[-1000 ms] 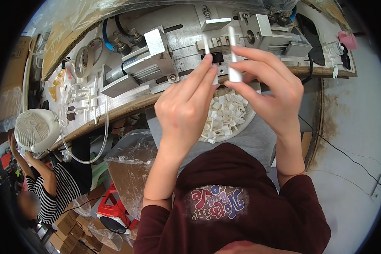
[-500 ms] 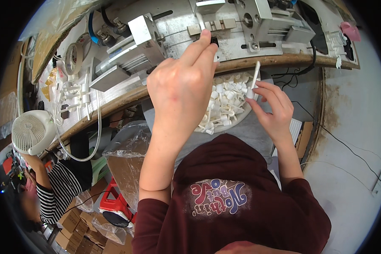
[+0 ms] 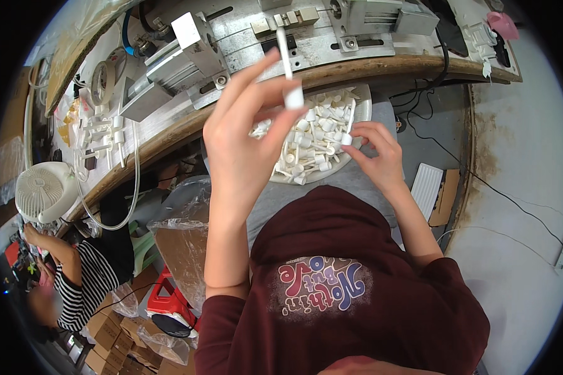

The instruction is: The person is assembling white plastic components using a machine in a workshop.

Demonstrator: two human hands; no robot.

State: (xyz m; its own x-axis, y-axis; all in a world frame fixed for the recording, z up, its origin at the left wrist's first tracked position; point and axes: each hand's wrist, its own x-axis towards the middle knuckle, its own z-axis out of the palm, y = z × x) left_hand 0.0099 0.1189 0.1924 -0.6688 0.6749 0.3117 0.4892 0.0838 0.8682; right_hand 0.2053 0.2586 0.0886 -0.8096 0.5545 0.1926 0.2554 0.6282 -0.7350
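Between the thumb and fingers of my left hand [image 3: 247, 140] is a small white plastic scoop [image 3: 293, 97], gripped at its round cup. Its long handle points up toward the metal clamp block [image 3: 300, 18] on the bench. My right hand [image 3: 380, 157] pinches a second white scoop [image 3: 346, 139] by its cup, handle upward, at the right side of a round white basket [image 3: 365, 103]. Many similar scoops [image 3: 303, 140] lie heaped in that basket, below the bench edge. My left hand and wrist hide part of its left side.
Metal slide units, one on the left [image 3: 197, 53] and one on the right [image 3: 363, 19], flank the clamp block. The wooden bench edge [image 3: 331, 74] curves between me and them. A white fan [image 3: 42, 192] stands left, near a person in a striped sleeve [image 3: 94, 281]. Black cables [image 3: 422, 103] hang right.
My left hand has drawn back from the clamp block and turned, with a scoop now visible in its fingers. My right hand still pinches its scoop by the basket. The view has shifted slightly.
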